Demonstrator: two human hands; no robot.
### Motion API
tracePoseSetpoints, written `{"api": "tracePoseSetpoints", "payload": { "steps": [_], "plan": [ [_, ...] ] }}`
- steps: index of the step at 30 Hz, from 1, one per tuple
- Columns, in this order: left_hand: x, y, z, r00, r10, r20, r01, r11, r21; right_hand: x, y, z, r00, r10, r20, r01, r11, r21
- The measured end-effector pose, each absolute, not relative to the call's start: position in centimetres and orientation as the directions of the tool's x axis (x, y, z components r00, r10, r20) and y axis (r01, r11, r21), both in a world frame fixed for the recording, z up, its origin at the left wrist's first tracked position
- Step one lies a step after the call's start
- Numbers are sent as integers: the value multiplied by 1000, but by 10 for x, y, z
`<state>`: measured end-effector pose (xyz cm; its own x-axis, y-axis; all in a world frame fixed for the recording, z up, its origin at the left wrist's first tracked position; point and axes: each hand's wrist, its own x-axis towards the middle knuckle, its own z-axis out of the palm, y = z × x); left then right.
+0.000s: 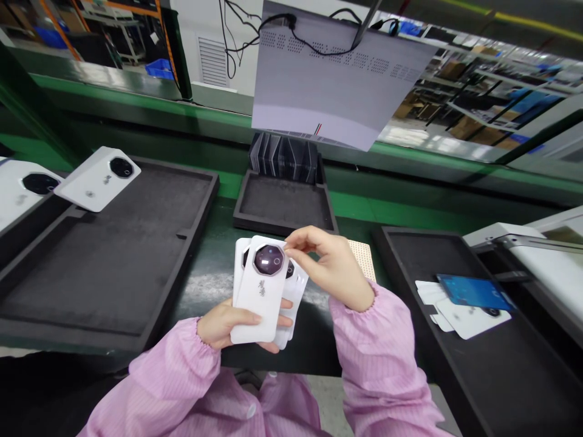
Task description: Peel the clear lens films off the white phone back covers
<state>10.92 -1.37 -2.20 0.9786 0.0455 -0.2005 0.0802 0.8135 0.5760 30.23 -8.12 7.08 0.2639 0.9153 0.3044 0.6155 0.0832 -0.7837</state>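
My left hand grips a fanned stack of white phone-back-shaped cards, thumb on the front and fingers behind. The top white card carries a dark octagonal camera shape and black characters. At its upper right corner, my right hand pinches the edge between thumb and forefinger. Other cards of the stack stick out to the left and right behind the top one. Both forearms wear pink striped sleeves. Partly behind my right hand lies a beige dotted sheet.
A black tray on the left has a white card on its edge. A smaller tray at the back holds dark upright sheets. In the right tray lie white cards and a blue card. A grey panel hangs above.
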Motion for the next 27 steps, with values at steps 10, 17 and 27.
{"api": "tracePoseSetpoints", "payload": {
  "steps": [10,17,27],
  "plan": [
    [110,-13,-22,975,61,-213,74,815,575,295,-73,62,193,927,321,719,89,-689],
    [110,-14,-26,976,76,-203,54,822,568,286,-74,62,145,928,343,876,40,-480],
    [111,-14,-20,981,49,-186,69,815,575,309,-64,51,146,986,80,684,-42,-729]
  ]
}}
